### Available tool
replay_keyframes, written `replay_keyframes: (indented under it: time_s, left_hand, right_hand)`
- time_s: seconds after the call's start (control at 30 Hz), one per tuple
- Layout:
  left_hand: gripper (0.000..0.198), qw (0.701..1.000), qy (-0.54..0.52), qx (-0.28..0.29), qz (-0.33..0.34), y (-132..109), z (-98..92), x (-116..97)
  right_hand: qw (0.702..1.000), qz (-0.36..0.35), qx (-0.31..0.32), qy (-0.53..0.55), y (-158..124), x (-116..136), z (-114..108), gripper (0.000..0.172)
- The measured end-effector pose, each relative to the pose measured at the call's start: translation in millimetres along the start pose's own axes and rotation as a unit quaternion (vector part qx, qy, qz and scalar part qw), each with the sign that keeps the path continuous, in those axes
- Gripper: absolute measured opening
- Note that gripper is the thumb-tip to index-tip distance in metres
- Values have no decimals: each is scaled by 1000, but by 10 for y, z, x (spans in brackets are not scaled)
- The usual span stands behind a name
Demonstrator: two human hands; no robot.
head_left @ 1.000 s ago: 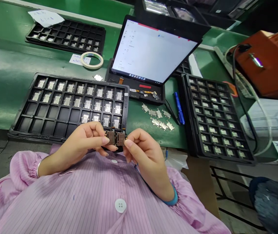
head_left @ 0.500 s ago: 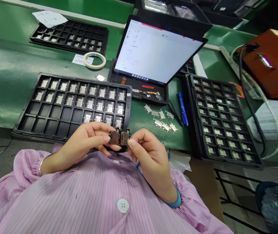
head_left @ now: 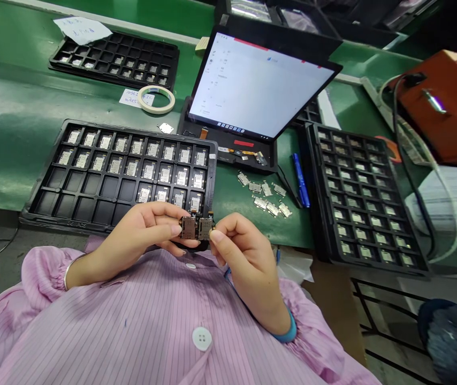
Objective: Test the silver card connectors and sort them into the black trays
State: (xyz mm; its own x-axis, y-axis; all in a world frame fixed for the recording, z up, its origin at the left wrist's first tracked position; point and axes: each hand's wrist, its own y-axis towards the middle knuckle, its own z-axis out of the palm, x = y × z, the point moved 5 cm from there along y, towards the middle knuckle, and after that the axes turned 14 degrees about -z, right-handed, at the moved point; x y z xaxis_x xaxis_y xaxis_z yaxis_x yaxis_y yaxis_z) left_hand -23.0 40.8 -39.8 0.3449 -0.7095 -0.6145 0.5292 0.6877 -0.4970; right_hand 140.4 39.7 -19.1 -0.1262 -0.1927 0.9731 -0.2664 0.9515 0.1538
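Note:
Close to my chest, my left hand (head_left: 142,232) and my right hand (head_left: 240,251) each pinch a small brown-and-metal connector part (head_left: 196,226), and the two pieces are held side by side, touching. Just beyond them lies a black compartment tray (head_left: 71,200) on the green mat, its upper rows filled with small metal parts and its lower left cells bare. A loose heap of several of the same metal parts (head_left: 264,195) lies to the right of that tray.
A lit tablet screen (head_left: 258,85) leans on a black stand. A second filled tray (head_left: 363,198) sits at the right beside a blue pen (head_left: 299,179). A third tray (head_left: 118,59), a tape roll (head_left: 156,99) and paper notes lie farther back. An orange box with cables stands far right.
My hands and the two parts have stayed together, shifting only slightly with the camera's movement; nothing was picked up or let go.

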Motion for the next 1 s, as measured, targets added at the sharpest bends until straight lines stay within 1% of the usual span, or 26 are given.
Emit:
replay_keyframes:
  time_s: [0.3, 0.5, 0.63, 0.9, 1.0]
  left_hand:
    - [17, 1000, 7, -4, 2, 4, -17, 10]
    - [22, 1000, 5, -5, 4, 4, -19, 8]
    - [20, 1000, 17, -6, 11, 12, -25, 18]
    - [25, 995, 68, -58, 34, 70, -57, 25]
    - [26, 991, 88, -85, 54, 97, -63, 41]
  right_hand:
    - [1000, -2, 3, -14, -9, -6, 2, 24]
    - [1000, -4, 3, -24, -18, -10, -4, 24]
    - [1000, -2, 3, -24, -15, -24, 1, 24]
    - [999, 4, 15, -33, 24, -22, 65, 24]
    - [997, -14, 40, -64, 57, -15, 93, 24]
